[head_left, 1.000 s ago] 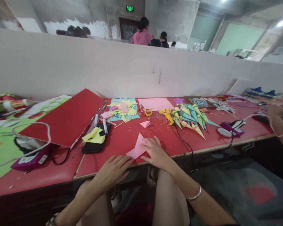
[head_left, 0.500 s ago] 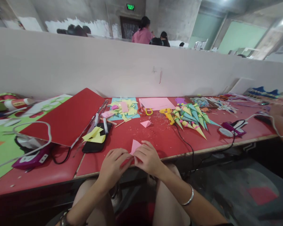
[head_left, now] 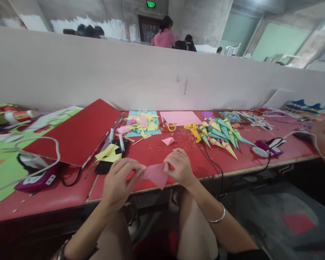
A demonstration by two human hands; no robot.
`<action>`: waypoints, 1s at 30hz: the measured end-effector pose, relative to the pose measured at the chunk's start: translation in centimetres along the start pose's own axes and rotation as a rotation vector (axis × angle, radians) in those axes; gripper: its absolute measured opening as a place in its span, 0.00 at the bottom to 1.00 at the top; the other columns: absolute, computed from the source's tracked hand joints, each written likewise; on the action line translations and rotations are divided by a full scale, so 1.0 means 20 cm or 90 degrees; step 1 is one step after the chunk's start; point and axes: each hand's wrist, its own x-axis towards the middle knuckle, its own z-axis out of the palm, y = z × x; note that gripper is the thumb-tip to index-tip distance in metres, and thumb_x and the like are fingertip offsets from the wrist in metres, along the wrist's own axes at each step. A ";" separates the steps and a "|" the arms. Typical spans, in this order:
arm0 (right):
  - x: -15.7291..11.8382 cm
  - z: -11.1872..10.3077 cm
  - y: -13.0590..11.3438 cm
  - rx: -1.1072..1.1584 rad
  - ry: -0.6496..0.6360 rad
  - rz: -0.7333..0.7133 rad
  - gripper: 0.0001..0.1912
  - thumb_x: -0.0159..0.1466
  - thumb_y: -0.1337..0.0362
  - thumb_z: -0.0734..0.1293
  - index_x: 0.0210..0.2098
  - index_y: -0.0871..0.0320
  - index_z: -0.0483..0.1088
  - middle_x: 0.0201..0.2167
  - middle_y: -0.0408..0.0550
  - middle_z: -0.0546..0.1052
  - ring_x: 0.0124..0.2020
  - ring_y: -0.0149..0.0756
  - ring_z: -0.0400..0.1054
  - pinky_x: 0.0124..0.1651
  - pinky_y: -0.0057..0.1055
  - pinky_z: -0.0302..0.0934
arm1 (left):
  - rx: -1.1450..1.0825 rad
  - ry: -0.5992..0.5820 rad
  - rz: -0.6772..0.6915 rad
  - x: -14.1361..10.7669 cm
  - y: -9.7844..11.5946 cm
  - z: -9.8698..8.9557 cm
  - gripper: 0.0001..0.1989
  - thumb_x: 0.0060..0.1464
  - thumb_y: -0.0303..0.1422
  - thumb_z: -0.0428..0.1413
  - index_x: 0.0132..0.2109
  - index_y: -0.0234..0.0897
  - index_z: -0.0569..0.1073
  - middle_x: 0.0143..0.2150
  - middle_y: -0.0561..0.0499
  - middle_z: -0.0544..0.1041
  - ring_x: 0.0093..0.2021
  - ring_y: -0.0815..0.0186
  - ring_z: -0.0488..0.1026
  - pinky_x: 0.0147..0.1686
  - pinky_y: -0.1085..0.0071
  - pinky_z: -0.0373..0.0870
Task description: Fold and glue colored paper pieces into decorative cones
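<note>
A piece of pink paper [head_left: 157,175] is stretched between my two hands above the table's front edge, one corner hanging down. My left hand [head_left: 121,180] pinches its left end between thumb and fingers. At its upper right corner, my right hand [head_left: 179,168] grips it with curled fingers. Beyond the hands, a small folded pink paper piece [head_left: 168,141] rests on the red table [head_left: 141,151]. Yellow paper pieces [head_left: 108,153] lie on a black phone-like object [head_left: 104,167] to the left of my left hand.
Behind are scissors [head_left: 171,127], a yellow glue gun [head_left: 193,131] with a black cord, paper cones [head_left: 219,133] and pink sheets [head_left: 181,118]. A red board [head_left: 76,133] leans at the left. Another person's hand [head_left: 323,126] shows at the right edge.
My hands have moved apart, the left one to the left and the right one up and right. The pink paper, folded up between my fingers before, is now spread out between them.
</note>
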 end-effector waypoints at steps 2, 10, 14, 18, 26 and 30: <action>-0.02 -0.03 0.08 0.006 0.023 0.078 0.09 0.56 0.69 0.56 0.22 0.56 0.63 0.20 0.42 0.67 0.26 0.32 0.60 0.40 0.32 0.54 | 0.003 0.022 -0.046 0.01 -0.04 -0.05 0.06 0.54 0.31 0.50 0.29 0.38 0.67 0.26 0.54 0.71 0.30 0.69 0.68 0.33 0.73 0.63; 0.04 -0.11 -0.06 0.144 -0.137 0.049 0.07 0.60 0.65 0.59 0.36 0.57 0.66 0.36 0.48 0.70 0.40 0.35 0.62 0.44 0.31 0.55 | -0.085 -0.164 -0.082 0.07 -0.05 -0.04 0.10 0.53 0.34 0.49 0.26 0.37 0.68 0.25 0.54 0.71 0.27 0.70 0.67 0.29 0.76 0.64; 0.07 -0.07 -0.15 0.231 -0.201 0.057 0.09 0.63 0.65 0.58 0.29 0.58 0.68 0.27 0.45 0.69 0.31 0.31 0.62 0.36 0.27 0.56 | -0.119 -0.116 -0.122 0.09 -0.01 0.00 0.07 0.50 0.35 0.51 0.32 0.37 0.70 0.26 0.55 0.72 0.28 0.70 0.68 0.31 0.76 0.64; 0.04 -0.03 -0.18 0.319 -0.110 0.193 0.11 0.62 0.63 0.59 0.25 0.59 0.65 0.21 0.41 0.65 0.24 0.27 0.59 0.28 0.23 0.54 | -0.198 -0.054 -0.258 0.06 0.00 0.06 0.12 0.49 0.37 0.51 0.39 0.35 0.69 0.31 0.53 0.74 0.32 0.68 0.70 0.32 0.75 0.66; 0.03 -0.05 -0.18 0.357 -0.179 0.239 0.09 0.60 0.61 0.59 0.29 0.59 0.67 0.21 0.40 0.67 0.23 0.26 0.60 0.27 0.21 0.54 | -0.075 -0.143 -0.197 0.01 0.04 0.15 0.09 0.48 0.34 0.47 0.24 0.36 0.67 0.21 0.55 0.70 0.24 0.69 0.66 0.27 0.74 0.62; 0.04 -0.06 -0.18 0.326 -0.177 0.220 0.11 0.61 0.61 0.58 0.27 0.59 0.66 0.20 0.39 0.65 0.22 0.26 0.59 0.27 0.22 0.52 | -0.052 -0.159 -0.160 0.01 0.04 0.15 0.10 0.48 0.34 0.47 0.26 0.36 0.69 0.21 0.54 0.71 0.24 0.70 0.66 0.28 0.75 0.61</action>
